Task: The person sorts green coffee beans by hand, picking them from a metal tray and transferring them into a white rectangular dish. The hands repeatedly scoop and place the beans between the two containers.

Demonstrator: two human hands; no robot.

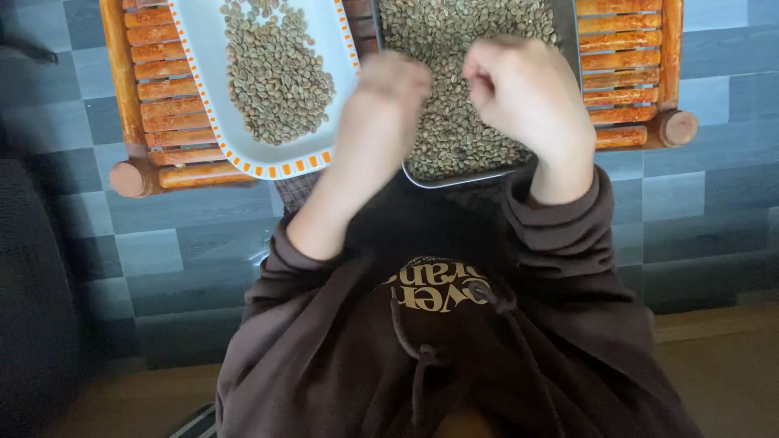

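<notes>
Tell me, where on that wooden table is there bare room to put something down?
Bare slats show right of the metal tray, and a narrow strip left of the white orange-trimmed plate. The middle is crowded: both dishes hold greenish beans, with the left hand and right hand over the metal tray.

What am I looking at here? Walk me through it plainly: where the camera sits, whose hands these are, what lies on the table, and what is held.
There is one picture, taken by a camera worn on a person's head, looking straight down past their brown hooded top. No machine is involved: just two bare hands. The left hand is blurred. The right hand is loosely curled, its fingers bent inward. Both hover over a metal tray heaped with small greenish beans. Whether either hand holds any beans cannot be told. Beside it sits a white tray with an orange-dotted rim, holding a smaller pile of beans. Both trays rest on a low wooden slatted table above a grey tiled floor.
</notes>
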